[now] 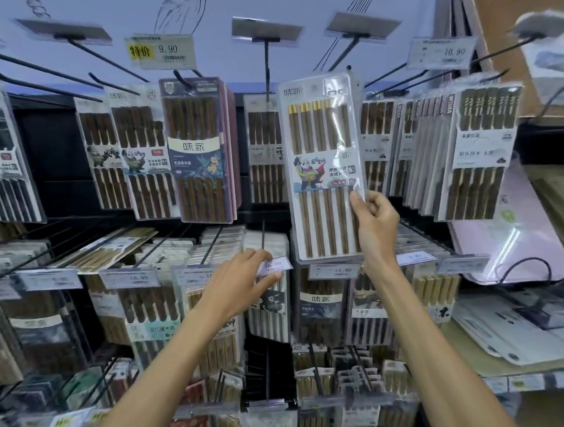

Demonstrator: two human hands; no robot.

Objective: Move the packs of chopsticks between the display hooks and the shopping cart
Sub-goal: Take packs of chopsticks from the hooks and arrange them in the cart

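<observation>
My right hand grips the lower right edge of a white pack of chopsticks, held upright in front of the upper row of display hooks. Its hang hole sits near the tip of a black hook. My left hand reaches toward the middle row, its thumb and fingers around a white price tag at the end of a hook. More chopstick packs hang on hooks all around, such as a dark blue pack to the left. The shopping cart is not in view.
Packs fill three rows of hooks across the wall. Price tags stick out above the hooks. Several upper-left hooks are bare. To the right stand shelves with flat boards and boxes.
</observation>
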